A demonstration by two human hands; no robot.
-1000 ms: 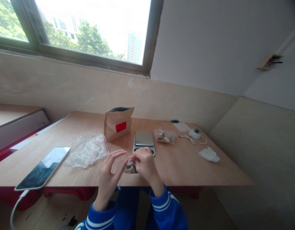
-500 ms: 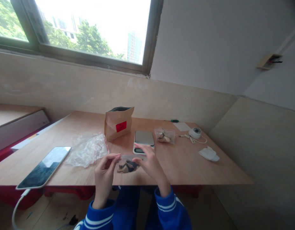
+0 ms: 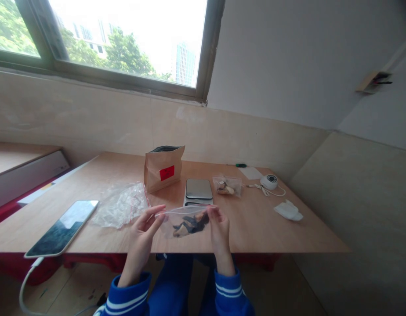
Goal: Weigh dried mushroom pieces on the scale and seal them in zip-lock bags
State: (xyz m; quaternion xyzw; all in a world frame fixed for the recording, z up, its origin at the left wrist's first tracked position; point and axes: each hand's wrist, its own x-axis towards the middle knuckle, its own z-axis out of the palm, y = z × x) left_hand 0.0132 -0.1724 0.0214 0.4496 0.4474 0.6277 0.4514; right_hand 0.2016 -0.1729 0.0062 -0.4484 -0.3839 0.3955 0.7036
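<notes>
A small clear zip bag (image 3: 186, 223) with dark and tan dried pieces inside is stretched between my two hands at the table's front. My left hand (image 3: 143, 228) pinches its top left corner between thumb and fingers. The top right corner is gripped by my right hand (image 3: 220, 228), fingertips pressed together. Just behind the bag lies a kitchen scale (image 3: 198, 189) with a bare metal plate; its display is mostly covered by the bag's top edge. A second zip bag (image 3: 227, 186) with similar pieces lies right of the scale.
An open brown paper pouch (image 3: 164, 170) with a red label stands behind my left hand. Clear plastic bags (image 3: 122, 205) and a charging phone (image 3: 63, 229) lie left. Rightward are a white camera (image 3: 268, 181) with its cable, a crumpled tissue (image 3: 288, 210) and a paper sheet (image 3: 250, 173).
My right hand has moved from over the bag's top to its right corner and closed there. The bag is now pulled wide and taut; my left hand keeps its pinch.
</notes>
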